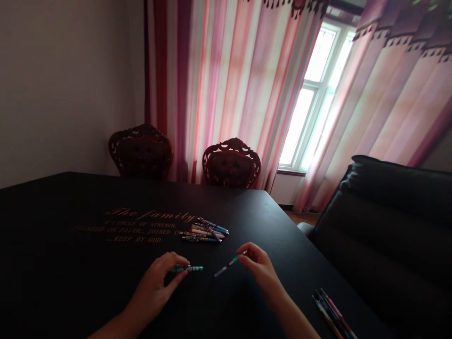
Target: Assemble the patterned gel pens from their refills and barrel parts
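My left hand (160, 282) pinches a green patterned pen (195, 269) between thumb and fingertips, low over the black table. The pen points to the right, and part of it is hidden behind the fingers. In my right hand (259, 263) is a slim pen refill (226, 268), gripped near its upper end. It has a green section by the fingers and a pale, see-through lower end that slants down to the left. A small gap separates the refill from the pen. Just beyond both hands lies a loose pile of pens (206, 230) in mixed colours.
A black tabletop (88, 287) with printed gold lettering (141, 226) spreads out before me. Several more pens (332, 313) lie side by side near the right edge. Two carved chairs (231, 167) stand behind the table, and a black leather seat (391, 235) is at the right.
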`<state>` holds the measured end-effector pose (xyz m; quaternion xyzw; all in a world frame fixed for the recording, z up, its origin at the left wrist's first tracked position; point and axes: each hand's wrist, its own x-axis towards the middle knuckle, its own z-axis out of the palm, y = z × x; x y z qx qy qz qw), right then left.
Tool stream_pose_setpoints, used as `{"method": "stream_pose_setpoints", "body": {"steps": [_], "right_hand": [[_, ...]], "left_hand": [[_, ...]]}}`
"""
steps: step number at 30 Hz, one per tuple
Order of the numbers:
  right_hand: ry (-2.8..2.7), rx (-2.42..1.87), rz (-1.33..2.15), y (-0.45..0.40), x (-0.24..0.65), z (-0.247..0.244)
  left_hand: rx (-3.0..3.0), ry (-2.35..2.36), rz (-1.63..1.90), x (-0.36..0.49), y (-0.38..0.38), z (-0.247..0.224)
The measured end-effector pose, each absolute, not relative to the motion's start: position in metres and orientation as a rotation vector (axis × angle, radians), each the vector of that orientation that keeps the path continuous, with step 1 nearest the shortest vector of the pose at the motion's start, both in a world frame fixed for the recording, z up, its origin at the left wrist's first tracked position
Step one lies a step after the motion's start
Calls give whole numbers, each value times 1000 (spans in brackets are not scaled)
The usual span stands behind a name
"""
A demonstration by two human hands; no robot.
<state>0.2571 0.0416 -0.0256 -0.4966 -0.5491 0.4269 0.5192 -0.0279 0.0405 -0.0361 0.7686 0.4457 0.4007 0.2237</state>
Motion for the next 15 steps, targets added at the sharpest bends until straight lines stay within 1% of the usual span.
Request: {"method": "stream_pose_setpoints", "body": {"steps": [6, 10, 15], "right_hand": [[-1458, -1139, 971, 29, 245, -15], [-1555, -1147, 918, 21, 237, -11], [-1640, -1177, 910, 18, 229, -16]], "left_hand": [[2412, 1316, 1022, -27, 35, -34], [2439, 1364, 944, -27, 34, -31], [2403, 1311, 829, -25, 33, -31]]}}
